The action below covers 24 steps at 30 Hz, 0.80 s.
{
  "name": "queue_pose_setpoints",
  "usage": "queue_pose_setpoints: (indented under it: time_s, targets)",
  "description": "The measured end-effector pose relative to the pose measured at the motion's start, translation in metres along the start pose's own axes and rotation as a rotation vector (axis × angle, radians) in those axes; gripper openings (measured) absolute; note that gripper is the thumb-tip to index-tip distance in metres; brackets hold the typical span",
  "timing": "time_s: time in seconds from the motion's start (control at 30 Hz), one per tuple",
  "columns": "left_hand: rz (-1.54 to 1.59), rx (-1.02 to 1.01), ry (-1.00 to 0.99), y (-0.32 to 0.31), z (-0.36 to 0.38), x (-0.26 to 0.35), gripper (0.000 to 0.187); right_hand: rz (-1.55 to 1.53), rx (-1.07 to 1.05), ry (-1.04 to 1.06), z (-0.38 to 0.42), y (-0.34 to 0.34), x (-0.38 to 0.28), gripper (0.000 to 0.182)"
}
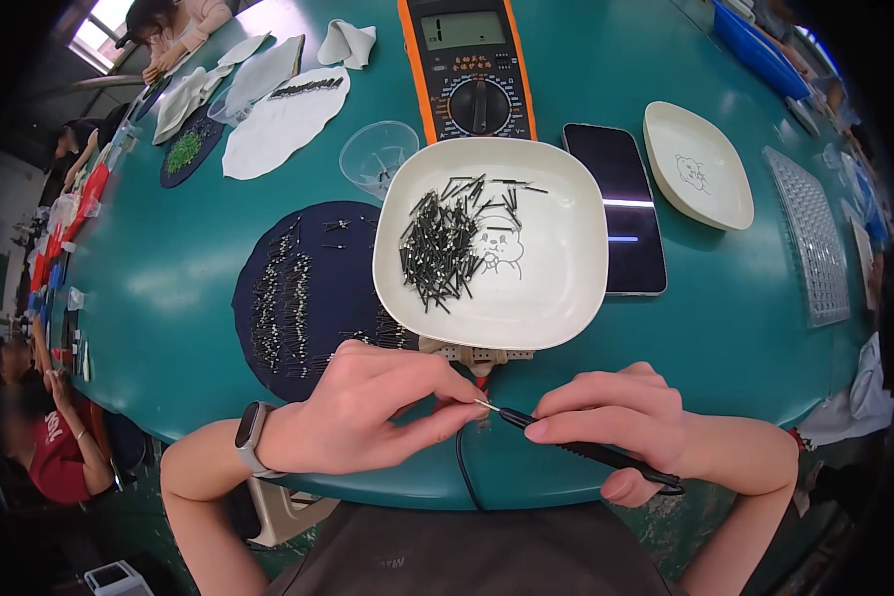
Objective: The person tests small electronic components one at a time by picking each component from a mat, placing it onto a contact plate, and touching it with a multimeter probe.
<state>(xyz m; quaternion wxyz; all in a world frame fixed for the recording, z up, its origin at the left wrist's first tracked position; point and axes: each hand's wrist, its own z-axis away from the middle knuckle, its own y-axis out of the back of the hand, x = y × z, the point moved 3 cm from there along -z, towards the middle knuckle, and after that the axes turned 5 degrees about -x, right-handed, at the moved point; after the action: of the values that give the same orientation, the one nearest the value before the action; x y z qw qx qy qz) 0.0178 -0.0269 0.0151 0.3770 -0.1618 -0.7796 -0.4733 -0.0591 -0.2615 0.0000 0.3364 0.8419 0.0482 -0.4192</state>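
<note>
My right hand [616,412] grips a black multimeter probe [606,457], which slants up to the left. Its thin metal tip meets the fingertips of my left hand [377,407]. Thumb and forefinger of that hand are pinched together, and whatever small piece sits between them is too hidden to name. Just beyond my hands stands a cream square dish [556,288] with a heap of thin black parts with metal ends [442,248] in its left half. Behind it, the orange-framed multimeter [479,104] displays a "1". Something red shows behind my left fingertips.
Left of the dish, a navy cloth [253,233] carries rows of small wired parts. A clear plastic cup [372,149] stands behind it. To the right are a phone [616,209], a second cream dish [720,204] and a clear multi-well tray [815,248]. Other people sit around the table.
</note>
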Motion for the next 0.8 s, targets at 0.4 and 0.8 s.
queue_pose_setpoints:
  time_s: [0.4, 0.8]
  targets:
    - [-0.029, -0.001, -0.032, -0.001, 0.000, 0.001, 0.015, -0.032, 0.049, 0.046, 0.000, -0.003, 0.002, 0.056]
    - [-0.608, 0.353, 0.227, 0.074, 0.001, -0.020, 0.014, -0.033, 0.062, 0.039, 0.002, -0.003, 0.001, 0.057]
